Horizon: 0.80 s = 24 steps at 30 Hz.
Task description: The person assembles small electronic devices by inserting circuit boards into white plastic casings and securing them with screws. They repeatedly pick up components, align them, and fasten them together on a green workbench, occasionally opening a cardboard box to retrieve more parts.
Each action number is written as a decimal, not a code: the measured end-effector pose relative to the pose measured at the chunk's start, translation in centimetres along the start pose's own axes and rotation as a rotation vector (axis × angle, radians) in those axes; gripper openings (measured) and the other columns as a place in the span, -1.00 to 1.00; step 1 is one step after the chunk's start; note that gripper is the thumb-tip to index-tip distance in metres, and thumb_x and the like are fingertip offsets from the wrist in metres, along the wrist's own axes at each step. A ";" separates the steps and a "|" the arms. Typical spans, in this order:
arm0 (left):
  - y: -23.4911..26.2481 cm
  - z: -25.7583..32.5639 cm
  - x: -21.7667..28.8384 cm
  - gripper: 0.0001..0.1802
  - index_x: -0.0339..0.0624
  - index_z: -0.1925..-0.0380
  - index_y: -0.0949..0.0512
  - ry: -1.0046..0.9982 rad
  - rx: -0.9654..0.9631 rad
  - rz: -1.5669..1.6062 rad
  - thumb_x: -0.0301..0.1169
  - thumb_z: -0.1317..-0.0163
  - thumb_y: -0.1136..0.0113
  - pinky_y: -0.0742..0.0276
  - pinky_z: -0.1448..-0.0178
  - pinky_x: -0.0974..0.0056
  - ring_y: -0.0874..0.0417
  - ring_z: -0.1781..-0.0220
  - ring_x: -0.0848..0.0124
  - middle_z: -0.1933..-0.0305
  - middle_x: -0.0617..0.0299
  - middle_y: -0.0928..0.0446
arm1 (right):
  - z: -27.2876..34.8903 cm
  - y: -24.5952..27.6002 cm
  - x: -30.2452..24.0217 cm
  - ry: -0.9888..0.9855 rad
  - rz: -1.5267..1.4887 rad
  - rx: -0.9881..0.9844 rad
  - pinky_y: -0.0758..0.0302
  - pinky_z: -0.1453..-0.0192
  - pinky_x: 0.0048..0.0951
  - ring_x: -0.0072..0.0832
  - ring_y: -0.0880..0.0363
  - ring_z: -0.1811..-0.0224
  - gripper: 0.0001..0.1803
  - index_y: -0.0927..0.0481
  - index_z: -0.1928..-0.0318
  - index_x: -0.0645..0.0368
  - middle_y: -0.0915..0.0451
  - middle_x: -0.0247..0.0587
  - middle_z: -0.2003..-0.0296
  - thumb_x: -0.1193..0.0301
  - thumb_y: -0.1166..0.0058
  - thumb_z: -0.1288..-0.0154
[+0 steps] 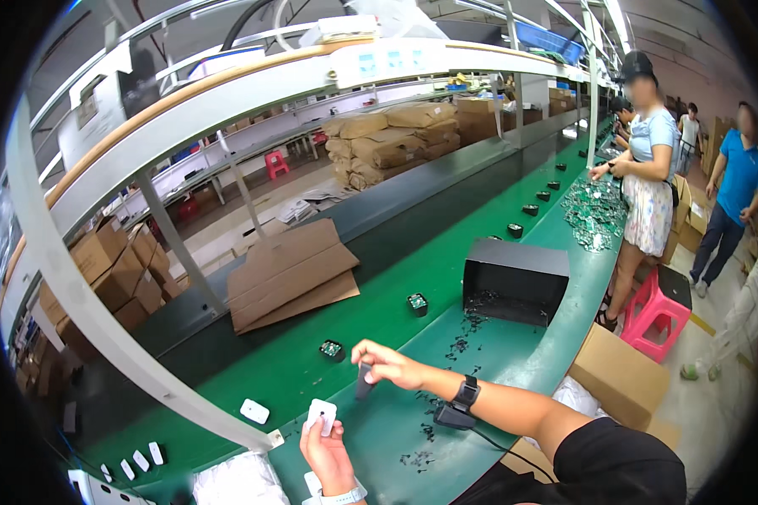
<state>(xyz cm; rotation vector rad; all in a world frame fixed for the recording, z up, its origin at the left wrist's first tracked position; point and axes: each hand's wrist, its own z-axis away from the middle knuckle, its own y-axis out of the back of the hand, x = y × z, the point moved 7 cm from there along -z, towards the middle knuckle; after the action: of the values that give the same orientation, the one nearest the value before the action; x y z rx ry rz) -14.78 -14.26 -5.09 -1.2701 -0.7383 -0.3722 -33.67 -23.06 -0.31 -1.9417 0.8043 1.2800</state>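
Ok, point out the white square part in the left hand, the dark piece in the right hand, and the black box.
white square part point(321, 415), head view, front face.
dark piece point(364, 383), head view, lower end.
black box point(518, 268), head view, top panel.

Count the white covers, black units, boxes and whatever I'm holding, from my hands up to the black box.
covers: 2, one cover in the left hand grip
units: 2
box: 1
dark piece: 1, in the right hand grip
Total: 6
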 end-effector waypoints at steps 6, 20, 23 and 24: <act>-0.5 -0.2 -1.8 -0.85 -0.35 0.14 -0.49 0.078 -0.051 -0.151 -0.55 -0.31 -0.10 -0.58 0.36 0.30 -0.67 0.41 0.26 0.29 0.04 -0.63 | 3.8 -1.4 1.2 -0.094 -0.096 -0.184 -0.40 0.13 -0.57 -0.68 -0.40 0.23 -0.60 -0.48 -0.08 0.20 -0.44 -0.45 0.21 0.51 -0.02 -0.20; 3.8 -1.0 -2.4 -0.58 -0.36 -0.20 -0.43 -0.083 -0.185 -0.840 -0.35 -0.44 -0.06 -0.63 -0.06 -0.02 -0.61 0.00 0.03 -0.08 -0.16 -0.53 | 5.4 -2.7 0.5 0.229 0.408 -0.244 -0.55 -0.09 -0.23 -0.22 -0.66 -0.01 -0.44 -0.54 -0.20 0.25 -0.68 0.06 0.01 0.40 -0.31 -0.17; 4.8 -1.7 -1.5 -0.61 -0.37 -0.14 -0.48 -0.484 -0.429 -1.160 -0.39 -0.39 -0.15 -0.66 0.01 -0.18 -0.63 -0.04 -0.16 -0.11 -0.27 -0.51 | 5.2 -3.4 -1.0 0.389 0.429 -0.248 -0.55 -0.11 -0.22 -0.14 -0.63 -0.05 -0.40 -0.55 -0.19 0.27 -0.65 0.10 -0.03 0.40 -0.36 -0.10; 5.3 -1.6 -1.7 -0.62 -0.39 -0.12 -0.48 -0.487 -0.467 -1.191 -0.41 -0.37 -0.17 -0.66 0.02 -0.19 -0.63 -0.03 -0.16 -0.12 -0.27 -0.51 | 5.3 -3.2 -0.7 0.398 0.452 -0.222 -0.53 -0.16 -0.21 -0.12 -0.62 -0.09 -0.38 -0.55 -0.20 0.26 -0.63 0.12 -0.06 0.38 -0.37 -0.10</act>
<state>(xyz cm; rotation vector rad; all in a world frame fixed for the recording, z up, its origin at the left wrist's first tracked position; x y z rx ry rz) -12.15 -14.52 -10.27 -1.2302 -1.8949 -1.2748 -34.15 -16.84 -0.59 -2.3205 1.4151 1.2895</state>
